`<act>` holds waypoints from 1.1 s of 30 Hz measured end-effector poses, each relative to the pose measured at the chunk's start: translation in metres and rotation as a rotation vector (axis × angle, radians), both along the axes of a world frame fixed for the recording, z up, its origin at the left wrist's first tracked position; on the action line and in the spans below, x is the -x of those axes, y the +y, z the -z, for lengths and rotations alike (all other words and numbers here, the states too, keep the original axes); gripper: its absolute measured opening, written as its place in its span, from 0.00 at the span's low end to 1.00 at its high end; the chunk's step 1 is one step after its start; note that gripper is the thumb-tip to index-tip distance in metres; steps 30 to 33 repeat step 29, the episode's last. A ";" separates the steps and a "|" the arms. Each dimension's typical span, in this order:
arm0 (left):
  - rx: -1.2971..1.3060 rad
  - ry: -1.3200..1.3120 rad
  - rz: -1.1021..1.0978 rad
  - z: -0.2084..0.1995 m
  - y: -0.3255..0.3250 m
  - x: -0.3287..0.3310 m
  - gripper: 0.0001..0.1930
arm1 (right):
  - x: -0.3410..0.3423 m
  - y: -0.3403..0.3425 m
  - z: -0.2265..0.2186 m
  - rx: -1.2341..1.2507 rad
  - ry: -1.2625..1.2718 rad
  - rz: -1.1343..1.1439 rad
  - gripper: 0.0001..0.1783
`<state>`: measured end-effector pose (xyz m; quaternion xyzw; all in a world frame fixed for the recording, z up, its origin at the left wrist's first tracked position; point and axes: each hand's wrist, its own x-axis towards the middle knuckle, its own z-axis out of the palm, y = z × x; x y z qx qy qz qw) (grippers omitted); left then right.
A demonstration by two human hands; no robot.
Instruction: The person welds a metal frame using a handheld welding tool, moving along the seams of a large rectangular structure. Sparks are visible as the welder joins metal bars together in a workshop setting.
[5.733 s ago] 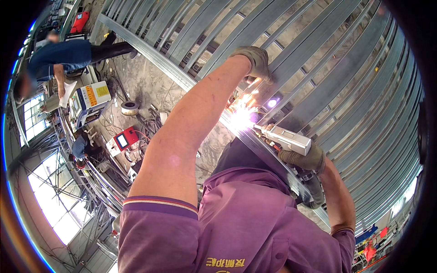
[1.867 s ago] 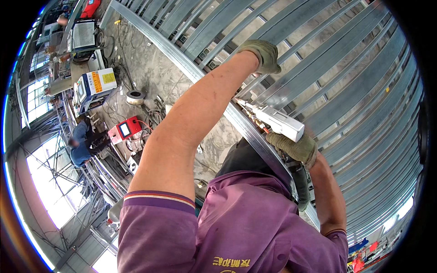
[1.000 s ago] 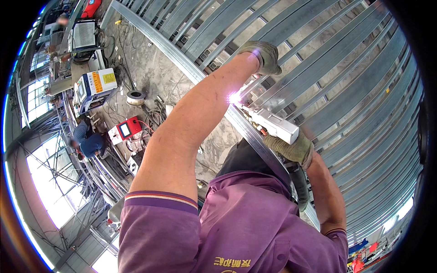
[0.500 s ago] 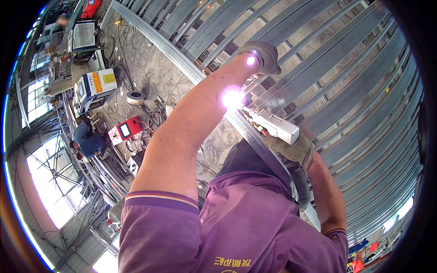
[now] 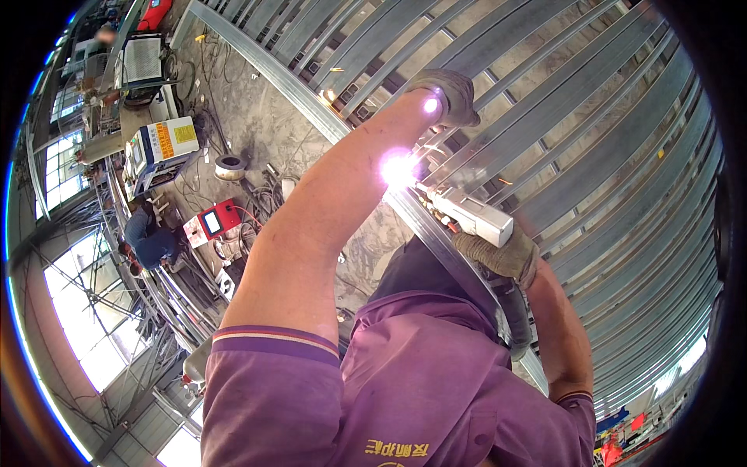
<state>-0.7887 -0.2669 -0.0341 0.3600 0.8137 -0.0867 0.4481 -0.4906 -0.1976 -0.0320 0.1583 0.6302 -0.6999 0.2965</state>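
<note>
My right hand (image 5: 502, 255), in a grey-brown work glove, is closed round a white handheld welding gun (image 5: 475, 215). The gun's nozzle meets the side rail (image 5: 426, 218) of a galvanized steel frame, where a bright white-violet weld glow (image 5: 399, 169) hides the joint. My left arm reaches across beyond the glow. My gloved left hand (image 5: 447, 95) lies on the frame's metal bars (image 5: 506, 140), its fingers curled down; what they grip is hidden beneath the glove. A dark hose (image 5: 511, 315) hangs below my right hand.
Long parallel bars fill the right side. On the floor to the left stand a white-and-blue machine (image 5: 163, 148), a wire spool (image 5: 230, 167), a red-and-white box (image 5: 212, 222) and tangled cables (image 5: 268, 194). Another person (image 5: 152, 237) bends over at far left.
The glow stays at nearly the same spot on the rail. A few orange sparks now show near the bars. Both my hands have hardly moved.
</note>
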 end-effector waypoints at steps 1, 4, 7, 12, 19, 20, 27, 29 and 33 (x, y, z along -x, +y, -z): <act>0.003 -0.015 -0.011 -0.002 0.001 0.000 0.33 | -0.001 0.000 0.002 -0.013 0.024 -0.002 0.30; 0.016 -0.002 0.034 -0.005 0.005 0.001 0.32 | -0.004 -0.004 0.011 0.003 0.154 0.036 0.30; -0.010 -0.001 0.013 -0.004 0.001 0.001 0.31 | -0.002 -0.003 -0.001 0.045 0.058 0.059 0.30; -0.012 -0.027 0.005 -0.002 -0.001 0.004 0.30 | -0.001 0.001 -0.003 0.001 0.094 0.019 0.30; -0.038 -0.038 0.035 0.007 -0.004 0.005 0.29 | 0.001 0.000 -0.014 0.051 0.017 0.078 0.31; -0.044 -0.025 0.075 0.008 -0.004 0.006 0.29 | 0.003 0.001 -0.015 0.048 0.052 0.068 0.30; 0.003 -0.054 -0.018 -0.001 0.001 0.007 0.32 | 0.000 0.005 -0.009 -0.016 0.045 0.013 0.32; -0.020 -0.017 0.004 0.005 -0.001 0.008 0.31 | 0.000 0.005 -0.012 -0.013 0.000 -0.002 0.33; -0.020 -0.017 0.004 0.005 -0.001 0.008 0.31 | 0.000 0.005 -0.012 -0.013 0.000 -0.002 0.33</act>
